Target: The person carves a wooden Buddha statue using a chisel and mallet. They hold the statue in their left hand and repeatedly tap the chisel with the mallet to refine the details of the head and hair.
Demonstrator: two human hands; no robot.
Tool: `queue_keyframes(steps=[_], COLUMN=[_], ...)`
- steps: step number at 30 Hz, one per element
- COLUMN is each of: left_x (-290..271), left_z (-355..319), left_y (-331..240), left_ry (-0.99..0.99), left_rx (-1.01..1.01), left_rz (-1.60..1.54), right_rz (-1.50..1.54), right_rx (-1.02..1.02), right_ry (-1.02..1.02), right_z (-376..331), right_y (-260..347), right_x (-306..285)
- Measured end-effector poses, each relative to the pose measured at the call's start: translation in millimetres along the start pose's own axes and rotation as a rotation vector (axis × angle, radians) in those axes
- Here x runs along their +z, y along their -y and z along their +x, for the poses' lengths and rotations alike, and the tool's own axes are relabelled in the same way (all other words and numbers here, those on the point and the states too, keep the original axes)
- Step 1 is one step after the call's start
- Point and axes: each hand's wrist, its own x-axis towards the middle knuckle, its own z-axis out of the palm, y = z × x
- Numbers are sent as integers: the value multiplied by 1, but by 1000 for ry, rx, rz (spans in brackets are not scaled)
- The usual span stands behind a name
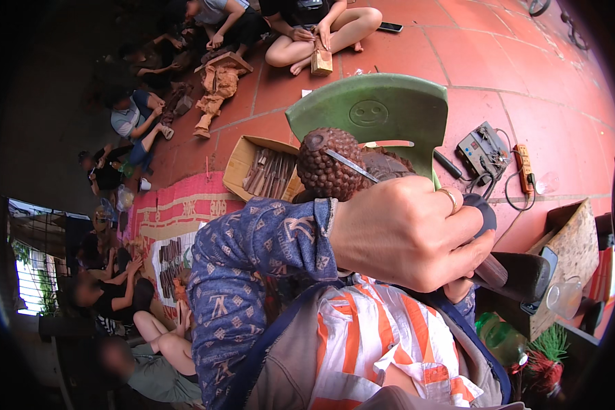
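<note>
A dark brown wood carving with a head of round, knobby curls (333,162) lies against a green plastic chair (383,96) before me. My left hand (410,236), back upward and a ring on one finger, is closed around a carving chisel. The chisel's narrow metal blade (348,165) lies across the curls, and its dark round end (482,210) sticks out past my fingers. Beneath it, my right hand (458,290) is mostly hidden, with fingers closed at the handle of a dark wooden mallet (519,277).
A cardboard box (236,167) of carving tools stands left of the carving on a red patterned mat (178,205). Rightward are a grey control box (484,152), an orange power strip (524,167) and a wooden stand (574,253). People with carvings (215,92) sit along the left and far side.
</note>
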Motion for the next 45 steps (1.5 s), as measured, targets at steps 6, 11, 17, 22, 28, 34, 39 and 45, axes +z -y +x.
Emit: queue_keyframes(steps=[6, 11, 17, 22, 28, 34, 39, 45], left_x=[-8, -11, -10, -10, -5, -3, -7, -7], left_z=[9, 12, 12, 15, 9, 0, 1, 1], left_y=[-2, -2, -1, -3, -15, -7, -6, -3], left_ry=[-121, -216, -238, -334, -343, -324, -317, -279], left_rx=[-1, 9, 21, 37, 157, 146, 130, 111], left_rz=[-68, -70, -96, -137, -272, -188, -198, -183], right_rz=[449, 222, 71, -53, -53, -84, -89, -138], right_rx=[-276, -308, -442, -553, -632, -581, -567, -537], right_ry=[4, 22, 60, 138, -29, 103, 132, 95], right_z=[-7, 3, 12, 22, 28, 26, 24, 17], right_y=[-59, 0, 40, 65, 90, 81, 79, 67], right_x=[-7, -25, -46, -64, -38, -41, -42, -48])
